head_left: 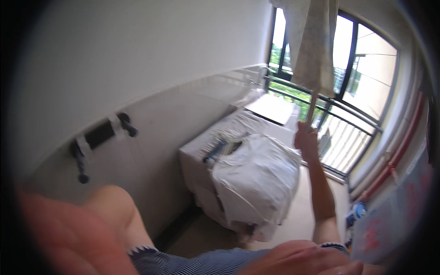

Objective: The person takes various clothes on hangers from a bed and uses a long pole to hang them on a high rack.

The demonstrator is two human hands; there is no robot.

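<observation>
My right arm stretches up and forward toward the window. At its end my right hand (307, 140) is closed around a slim, pale stick (312, 107). The stick's upper end disappears at the lower edge of a hanging greyish, stained cloth (314, 50), so how the two join is hidden. On the left side, my left arm (110, 206) comes out of a striped sleeve and bends at the elbow. My left hand (68, 238) is a large blur close to the view, and its fingers cannot be made out.
A bulky object under a wrinkled white cover (256, 169) stands in the middle, with a flat white panel (272, 107) behind it. Dark wall handles (101, 133) are on the left. A railed window (353, 87) is ahead; a red pipe (403, 146) and translucent sheet (389, 224) flank the right.
</observation>
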